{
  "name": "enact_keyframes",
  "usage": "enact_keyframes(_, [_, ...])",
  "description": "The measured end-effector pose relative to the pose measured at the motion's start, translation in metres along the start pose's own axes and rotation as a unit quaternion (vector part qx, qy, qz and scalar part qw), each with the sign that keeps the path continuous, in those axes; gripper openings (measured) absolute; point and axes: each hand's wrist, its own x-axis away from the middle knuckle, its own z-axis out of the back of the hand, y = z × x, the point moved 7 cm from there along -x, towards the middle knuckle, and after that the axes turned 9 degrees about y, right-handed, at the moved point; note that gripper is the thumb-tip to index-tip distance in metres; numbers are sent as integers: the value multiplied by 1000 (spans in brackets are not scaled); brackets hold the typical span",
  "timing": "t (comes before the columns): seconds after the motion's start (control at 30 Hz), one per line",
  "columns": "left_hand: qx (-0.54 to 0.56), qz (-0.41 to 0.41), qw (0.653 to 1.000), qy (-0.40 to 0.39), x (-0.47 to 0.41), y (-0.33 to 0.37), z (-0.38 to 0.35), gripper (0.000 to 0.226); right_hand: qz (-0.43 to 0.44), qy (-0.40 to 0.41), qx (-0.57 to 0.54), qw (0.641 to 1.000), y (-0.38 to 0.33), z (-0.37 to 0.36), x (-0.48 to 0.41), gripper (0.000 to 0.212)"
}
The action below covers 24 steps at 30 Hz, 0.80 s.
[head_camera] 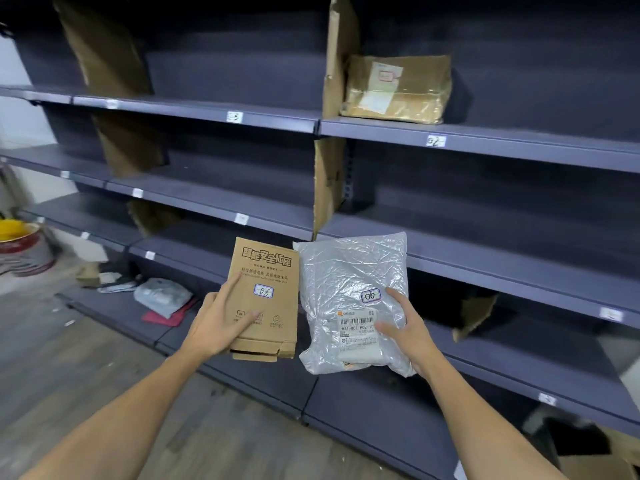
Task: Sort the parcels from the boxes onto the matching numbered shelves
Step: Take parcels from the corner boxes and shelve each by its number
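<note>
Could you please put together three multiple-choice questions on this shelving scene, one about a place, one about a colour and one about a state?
1. Where does the taped brown parcel sit?
A. on the floor
B. on the shelf tagged 02
C. on the lowest shelf

2. What colour is the cardboard box in the left hand?
A. brown
B. red
C. white

3. What is the right hand doing?
A. hanging empty
B. pressing flat on a shelf
C. holding the plastic bag marked 06

Answers:
1 B: the parcel rests just above the edge tag reading 02.
2 A: the box is plain brown card with dark print.
3 C: the thumb lies across the bag's front, with the hand behind its edge.
</note>
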Motion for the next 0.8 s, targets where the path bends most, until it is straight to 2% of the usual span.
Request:
enact_keyframes(0.4, [-26,57,996,68,11,-69,73,96,-11,-97,-8,995,-1,-114,-25,68])
enact_keyframes(0.8, [-23,73,989,124,-47,-172,187,89,27,-134,-14,991,-36,-284,-50,69])
